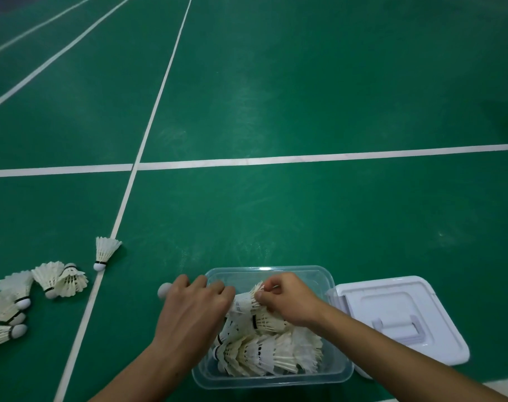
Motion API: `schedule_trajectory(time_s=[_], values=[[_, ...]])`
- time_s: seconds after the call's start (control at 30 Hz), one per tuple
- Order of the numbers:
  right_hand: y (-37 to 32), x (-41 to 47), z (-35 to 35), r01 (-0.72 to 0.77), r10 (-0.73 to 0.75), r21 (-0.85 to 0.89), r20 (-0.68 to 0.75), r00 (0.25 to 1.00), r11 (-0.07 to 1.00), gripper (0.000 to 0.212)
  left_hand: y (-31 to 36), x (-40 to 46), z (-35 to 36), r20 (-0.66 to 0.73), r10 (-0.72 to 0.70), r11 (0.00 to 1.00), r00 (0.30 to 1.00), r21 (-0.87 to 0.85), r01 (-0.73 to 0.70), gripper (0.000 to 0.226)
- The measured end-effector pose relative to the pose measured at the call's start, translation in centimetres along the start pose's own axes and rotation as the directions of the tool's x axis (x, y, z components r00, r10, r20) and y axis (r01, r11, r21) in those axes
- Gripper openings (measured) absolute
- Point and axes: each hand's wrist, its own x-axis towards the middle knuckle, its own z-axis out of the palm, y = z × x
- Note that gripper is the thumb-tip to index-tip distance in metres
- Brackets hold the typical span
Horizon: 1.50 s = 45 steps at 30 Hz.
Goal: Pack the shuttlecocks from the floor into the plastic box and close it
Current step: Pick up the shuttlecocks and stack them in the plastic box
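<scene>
Now both hands work over the clear rectangular plastic box (338, 369) on the green floor: the right hand (287, 300) pinches a white feathered shuttlecock (242, 303), the left hand (189, 311) curls around its other end; more lie loose at left (58, 278).

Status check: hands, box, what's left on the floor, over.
Both hands on one shuttlecock over the box: right hand pinches its feathers, left hand at its base. Box partly full, lid off beside it. Loose shuttlecocks remain far left.
</scene>
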Motion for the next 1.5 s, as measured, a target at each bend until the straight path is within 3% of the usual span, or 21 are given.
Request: schedule_trajectory(time_s=[0.2,0.33,0.53,0.8,1.0,1.2,1.33,1.5], values=[[0.2,0.2,1.0,-0.120,0.145,0.211,-0.105,0.984,0.970,0.011,1.4,2.3,-0.6,0.135,0.004,0.996,0.991,0.090,-0.017,0.022],[-0.5,0.8,1.0,-0.237,0.262,0.266,-0.062,0.963,0.934,0.011,2.4,3.6,-0.9,0.207,-0.035,0.985,0.978,0.173,-0.002,0.019],[0.5,1.9,-0.2,-0.350,0.360,0.330,0.035,0.932,0.876,0.013,2.8,4.0,0.1,0.201,-0.124,0.988,0.972,0.111,0.103,0.023],[1.2,2.3,0.3,-0.309,0.324,0.265,-0.014,0.946,0.914,0.009,3.1,4.7,0.9,0.253,-0.159,0.987,0.954,0.052,0.151,0.022],[1.2,2.4,-0.4,-0.302,0.293,0.299,0.074,0.953,0.905,0.021,1.6,3.8,0.4,0.197,-0.184,0.979,0.963,-0.052,0.198,0.007],[1.0,1.4,-1.7,-0.264,0.220,0.356,0.160,0.962,0.896,0.024,-0.3,1.8,0.5,0.022,-0.168,0.941,0.986,-0.295,0.167,0.043],[0.4,-0.1,-2.7,-0.169,0.130,0.313,0.142,0.981,0.935,0.028,-1.2,1.0,0.2,-0.013,-0.152,0.882,0.988,-0.454,0.129,0.048],[-1.7,-3.3,-4.1,0.002,-0.030,0.288,0.093,0.995,0.958,0.031,-1.0,0.9,-1.1,-0.127,-0.105,0.852,0.986,-0.523,0.023,0.054]])
